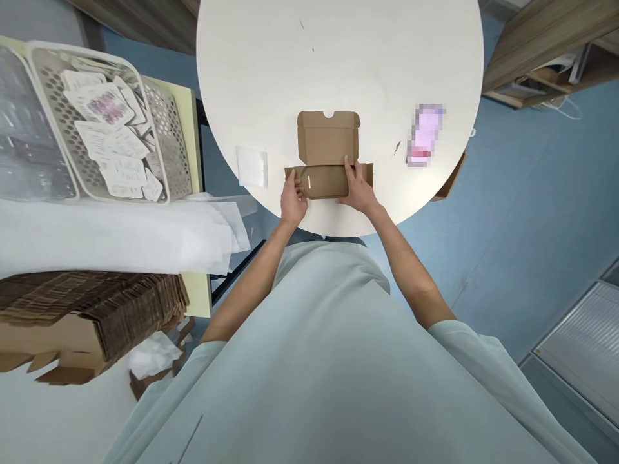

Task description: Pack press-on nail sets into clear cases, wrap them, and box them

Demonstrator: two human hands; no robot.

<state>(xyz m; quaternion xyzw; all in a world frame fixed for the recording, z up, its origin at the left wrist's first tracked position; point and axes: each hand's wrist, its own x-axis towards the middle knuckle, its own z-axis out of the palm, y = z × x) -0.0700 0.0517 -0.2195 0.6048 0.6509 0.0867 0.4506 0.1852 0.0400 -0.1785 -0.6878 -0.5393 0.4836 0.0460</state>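
Observation:
A brown cardboard box point(329, 145), partly folded, lies on the white round table with its lid panel spread flat away from me. My left hand point(294, 201) is closed at the box's left end, its fingers curled on the small side flap there. On the right, my right hand point(358, 192) grips the box's near part, fingers reaching over the inside and the thumb at the front edge. A small white strip shows inside the box near the left hand. Left of the box lies a flat, clear-white packet point(252, 167).
A blurred pink phone-like item point(425, 135) lies on the table point(338, 58) at right. To my left, a side table carries a white perforated basket point(167, 138) of printed cards, white sheets point(120, 235) and stacked flat cardboard point(135, 316). Wooden shelving point(556, 38) stands at upper right.

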